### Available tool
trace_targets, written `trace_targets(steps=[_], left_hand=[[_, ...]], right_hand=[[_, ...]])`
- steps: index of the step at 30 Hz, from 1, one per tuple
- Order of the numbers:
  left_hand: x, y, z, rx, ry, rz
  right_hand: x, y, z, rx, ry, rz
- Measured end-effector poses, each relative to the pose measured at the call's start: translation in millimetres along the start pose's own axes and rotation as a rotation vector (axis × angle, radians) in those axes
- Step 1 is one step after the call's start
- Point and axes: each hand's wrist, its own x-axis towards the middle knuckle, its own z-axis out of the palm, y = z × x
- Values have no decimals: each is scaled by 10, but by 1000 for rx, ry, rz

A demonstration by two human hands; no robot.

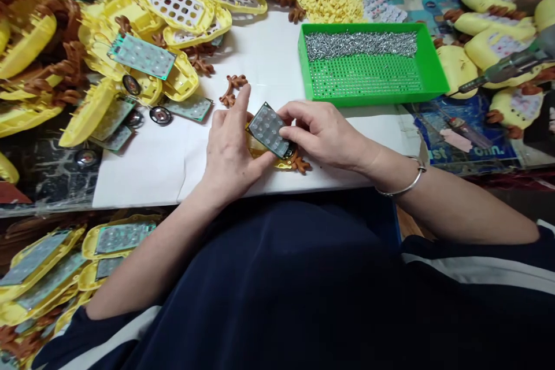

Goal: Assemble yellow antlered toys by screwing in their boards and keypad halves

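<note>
"What's going on at the counter (pixel 264 49)?"

"By my guess, the circuit board (pixel 265 128) is being fitted to the yellow shell (pixel 258 147) beneath it. The right hand (pixel 318 130) pinches the board's right edge between thumb and fingers."

"And the left hand (pixel 232 144)?"

"Spread beside the shell, index finger raised, thumb reaching to the board's lower edge. Whether its other fingers grip the shell, I can't tell from here."

"So where exactly is the board?"

"Right between the two hands, tilted over the shell and covering most of it. A brown antler piece (pixel 300 163) pokes out by the board's lower end, just under the right hand."

"Does it look seated?"

"Not to me; its outline sits askew to the shell. I'd say the next move calls for turning it square and easing it down, minding any wires tucked underneath. I can't see those."

"And the screws (pixel 359 45)?"

"In the green tray (pixel 377 97), beyond the right hand. Neither hand is touching them."
</note>
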Motion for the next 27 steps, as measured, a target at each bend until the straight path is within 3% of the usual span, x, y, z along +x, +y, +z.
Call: trace_targets(steps=[6, 13, 20, 27], left_hand=[[-24, -19, -50, -63, -31, 10], [-20, -117, -287, -280, -250, 82], [-66, -305, -460, -138, -311, 225], [-186, -258, -352, -204, -185, 117]], right_hand=[[122, -68, -46, -152, -116, 29], [158, -165, -7, -255, -191, 63], [203, -237, 0, -358, -247, 28], [134, -189, -5, -183, -192, 43]])
